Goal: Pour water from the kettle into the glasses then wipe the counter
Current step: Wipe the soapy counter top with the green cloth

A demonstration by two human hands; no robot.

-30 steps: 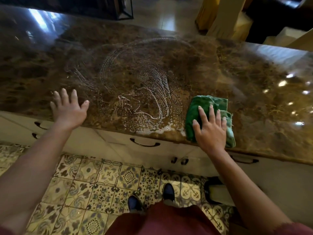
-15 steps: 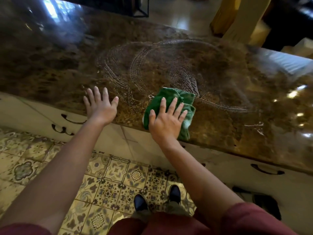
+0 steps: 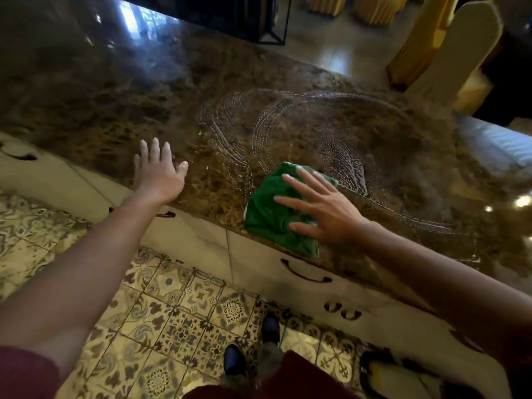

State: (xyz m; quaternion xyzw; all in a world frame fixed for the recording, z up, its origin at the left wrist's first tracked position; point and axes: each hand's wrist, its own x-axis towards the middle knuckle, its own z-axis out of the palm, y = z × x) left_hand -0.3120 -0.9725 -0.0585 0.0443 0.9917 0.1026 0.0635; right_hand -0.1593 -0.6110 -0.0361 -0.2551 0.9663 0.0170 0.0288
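Note:
My right hand (image 3: 325,208) presses flat on a crumpled green cloth (image 3: 267,208) at the near edge of the brown marble counter (image 3: 115,96), with spread fingers pointing left. My left hand (image 3: 157,174) rests flat and empty on the counter's near edge, a short way left of the cloth. Curved wet soapy streaks (image 3: 288,125) arc over the stone behind the cloth. No kettle or glasses are in view.
White cabinet drawers with dark handles (image 3: 305,276) run under the counter. Patterned floor tiles (image 3: 172,312) and my dark shoes (image 3: 234,359) are below. Fabric-covered chairs (image 3: 449,53) and a black metal frame (image 3: 273,24) stand beyond the counter's far edge.
My right hand swept the cloth leftward along the near edge toward my left hand, then turned so its fingers point left. New wet arcs show on the counter. My left hand stayed planted.

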